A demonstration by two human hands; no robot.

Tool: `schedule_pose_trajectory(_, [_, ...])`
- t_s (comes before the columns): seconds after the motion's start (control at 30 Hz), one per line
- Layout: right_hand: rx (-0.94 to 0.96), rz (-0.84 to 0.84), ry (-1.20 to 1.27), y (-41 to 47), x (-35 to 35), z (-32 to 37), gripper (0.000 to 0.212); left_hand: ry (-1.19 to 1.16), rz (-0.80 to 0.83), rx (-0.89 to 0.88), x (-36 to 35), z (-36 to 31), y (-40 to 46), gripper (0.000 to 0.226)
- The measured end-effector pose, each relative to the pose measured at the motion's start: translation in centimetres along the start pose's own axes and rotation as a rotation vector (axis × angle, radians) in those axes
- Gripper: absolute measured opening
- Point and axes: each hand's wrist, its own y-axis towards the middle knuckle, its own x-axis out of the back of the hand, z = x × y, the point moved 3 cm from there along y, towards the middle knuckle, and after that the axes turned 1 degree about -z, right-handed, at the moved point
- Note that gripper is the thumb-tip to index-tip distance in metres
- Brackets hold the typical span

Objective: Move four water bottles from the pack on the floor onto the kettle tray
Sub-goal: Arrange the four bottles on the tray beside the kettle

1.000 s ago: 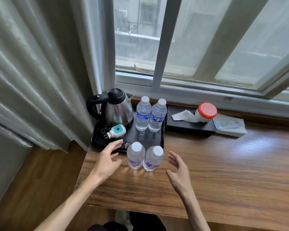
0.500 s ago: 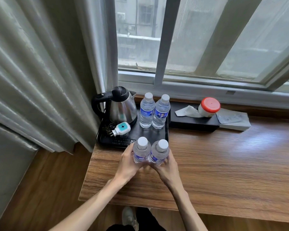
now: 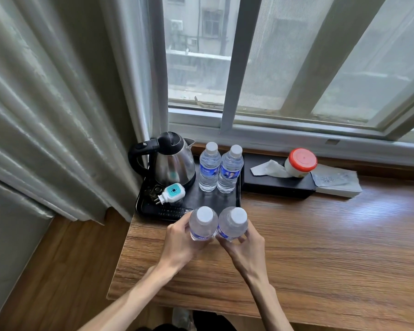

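Two clear water bottles with white caps stand upright side by side at the back of the black kettle tray (image 3: pixel 237 194): the back left bottle (image 3: pixel 209 167) and the back right bottle (image 3: pixel 230 169). A steel kettle (image 3: pixel 173 162) with a black handle stands on the tray's left. My left hand (image 3: pixel 181 242) grips a third bottle (image 3: pixel 203 225) and my right hand (image 3: pixel 245 247) grips a fourth bottle (image 3: pixel 232 223). Both held bottles are upright, touching each other, at the tray's front edge. The pack on the floor is out of view.
A white and teal plug adapter (image 3: pixel 171 193) and a black remote (image 3: pixel 170 211) lie on the tray's front left. Right of the tray sit a black tissue box (image 3: pixel 273 185), a red-lidded jar (image 3: pixel 300 162) and a paper packet (image 3: pixel 337 181). Curtains hang at left; the window is behind.
My hands, open on either side of the two front bottles a second ago, have closed on them. The bottles have risen and shifted slightly toward the tray.
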Motion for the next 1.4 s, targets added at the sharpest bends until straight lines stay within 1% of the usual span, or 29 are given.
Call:
schedule_pose_trajectory(0.17, [0.099,-0.034,-0.024,4.1,1.0,2.8,0.061,-0.058,-0.025,-0.075,0.0,-3.3,3.7,0.077])
schedule_pose_trajectory(0.23, [0.13,-0.056,-0.082,6.0,1.0,3.2,0.059,-0.062,-0.022,-0.067,-0.3,-3.6,5.5,0.075])
schedule_pose_trajectory(0.3, [0.146,-0.068,-0.163,7.8,0.8,3.3,0.049,-0.044,-0.029,-0.057,-0.8,-3.1,7.1,0.07])
schedule_pose_trajectory(0.37, [0.137,-0.075,-0.203,9.1,0.4,3.1,0.044,-0.037,-0.056,-0.045,-1.4,-2.4,8.3,0.067])
schedule_pose_trajectory(0.5, [0.056,-0.106,-0.153,10.1,-0.7,1.6,0.042,0.005,-0.124,-0.045,-2.2,-1.0,9.7,0.071])
schedule_pose_trajectory(0.67, [0.03,-0.087,-0.129,10.9,-1.7,0.0,0.055,0.073,-0.157,-0.02,-3.1,-0.2,10.3,0.064])
schedule_pose_trajectory(0.77, [0.033,-0.087,-0.118,11.1,-2.2,-0.4,0.057,0.054,-0.171,0.005,-3.5,0.5,10.7,0.064])
schedule_pose_trajectory(0.83, [0.018,-0.106,-0.077,10.9,-2.5,-0.7,0.065,0.027,-0.166,0.01,-3.7,1.1,10.8,0.07])
schedule_pose_trajectory(0.9, [-0.016,-0.101,-0.017,10.6,-2.8,-1.1,0.077,-0.031,-0.162,0.018,-3.7,1.7,10.8,0.082])
schedule_pose_trajectory(0.97, [-0.024,-0.087,-0.016,10.5,-3.0,-1.7,0.082,-0.062,-0.145,0.024,-3.6,2.1,10.7,0.089])
schedule_pose_trajectory(1.2, [0.001,-0.08,-0.053,10.0,-3.0,-3.3,0.069,-0.027,-0.081,0.023,-3.6,2.2,10.3,0.082])
schedule_pose_trajectory(1.27, [-0.008,-0.083,-0.043,10.1,-3.0,-3.9,0.063,-0.024,-0.078,0.025,-3.6,2.6,10.5,0.077])
schedule_pose_trajectory(1.4, [-0.015,-0.09,-0.015,10.6,-2.7,-4.0,0.061,-0.023,-0.089,0.047,-3.7,3.1,10.8,0.069])
